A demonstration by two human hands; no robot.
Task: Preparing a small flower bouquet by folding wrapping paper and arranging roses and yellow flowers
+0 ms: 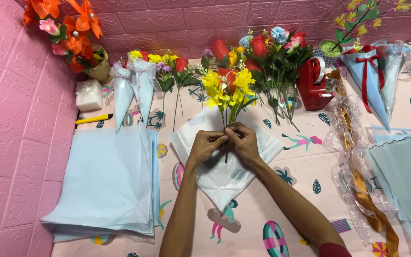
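Pinching stems of yellow flower bunch [227, 90]: left hand [206, 144], right hand [242, 142], both closed, above white wrapping sheet [224, 178].

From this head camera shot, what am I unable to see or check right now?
- Head view: stems of the yellow flowers where the left hand and right hand close over them.
- White paper: its middle, under both hands.
- Ribbon: cut off at the bottom edge.
- Red tape dispenser: details too small.
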